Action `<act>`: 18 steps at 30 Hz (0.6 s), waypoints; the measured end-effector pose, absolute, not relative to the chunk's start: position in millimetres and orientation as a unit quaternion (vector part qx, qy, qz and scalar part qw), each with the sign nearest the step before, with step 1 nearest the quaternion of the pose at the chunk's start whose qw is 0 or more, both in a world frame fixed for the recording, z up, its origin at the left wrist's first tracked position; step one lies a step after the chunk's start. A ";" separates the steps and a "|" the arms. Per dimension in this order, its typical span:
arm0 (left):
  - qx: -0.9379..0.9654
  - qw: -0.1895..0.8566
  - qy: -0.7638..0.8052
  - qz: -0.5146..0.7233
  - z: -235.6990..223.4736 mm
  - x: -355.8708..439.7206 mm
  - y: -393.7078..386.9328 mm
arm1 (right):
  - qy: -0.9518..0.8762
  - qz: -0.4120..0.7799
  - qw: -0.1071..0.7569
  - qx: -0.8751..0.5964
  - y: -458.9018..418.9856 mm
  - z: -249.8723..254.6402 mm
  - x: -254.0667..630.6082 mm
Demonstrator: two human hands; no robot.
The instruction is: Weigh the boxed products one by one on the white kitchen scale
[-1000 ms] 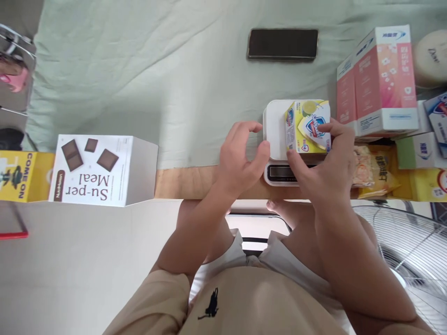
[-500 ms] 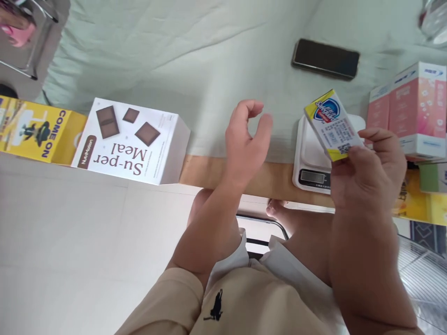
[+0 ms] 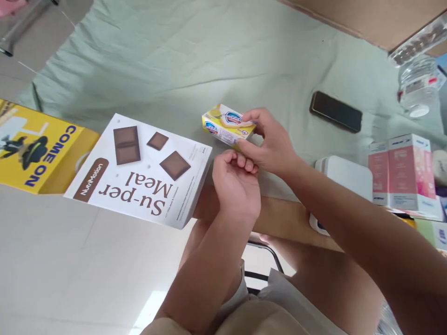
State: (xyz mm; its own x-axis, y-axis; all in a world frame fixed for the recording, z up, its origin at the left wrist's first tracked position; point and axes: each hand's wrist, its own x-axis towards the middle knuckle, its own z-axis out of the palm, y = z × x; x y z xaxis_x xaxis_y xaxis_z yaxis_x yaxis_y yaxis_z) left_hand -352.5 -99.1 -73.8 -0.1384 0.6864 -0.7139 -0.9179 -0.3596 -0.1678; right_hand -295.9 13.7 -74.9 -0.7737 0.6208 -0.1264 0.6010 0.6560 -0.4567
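A yellow and white Safeguard soap box (image 3: 226, 123) is pinched at its right end between the thumb and fingers of my right hand (image 3: 270, 142). It is held over the green cloth (image 3: 195, 88), just beyond my left hand. My left hand (image 3: 239, 186) is palm up with its fingers curled in, and no object shows in it. Its fingertips come up close to my right thumb; whether they touch, I cannot tell. To the left is a large white NutriMotion Su-per Meal box (image 3: 139, 172). My right forearm crosses in front of a white kitchen scale (image 3: 345, 174), hiding its display.
A yellow COME ON box (image 3: 38, 149) lies at the far left. On the right are a black phone (image 3: 335, 111), pink and white boxes (image 3: 401, 172) and a clear plastic bottle (image 3: 419, 88). Cardboard (image 3: 377, 18) stands at the back right. The wooden table edge (image 3: 279, 216) runs in front.
My right hand has carried the soap box from above the scale leftward to my left hand. The left hand has turned palm up and curled its fingers. The camera view has shifted.
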 end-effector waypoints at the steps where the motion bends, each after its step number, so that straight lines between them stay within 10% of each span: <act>1: -0.380 0.535 0.162 0.737 -75.7 -354.5 -101.5 | -0.912 0.240 0.000 -0.333 14.5 -80.2 -300.7; 18: -0.473 0.597 0.115 0.638 -82.5 -367.0 -100.1 | -0.880 0.340 -0.150 -0.294 38.1 -97.5 -343.0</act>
State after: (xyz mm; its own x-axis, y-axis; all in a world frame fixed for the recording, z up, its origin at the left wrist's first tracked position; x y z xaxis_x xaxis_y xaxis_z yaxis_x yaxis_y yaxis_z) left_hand -367.0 -100.1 -82.5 0.1602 0.6521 -0.7410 -0.8704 -0.2606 -0.4176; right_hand -343.0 38.1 -97.5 -0.7817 0.4154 -0.4652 0.6203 0.5953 -0.5108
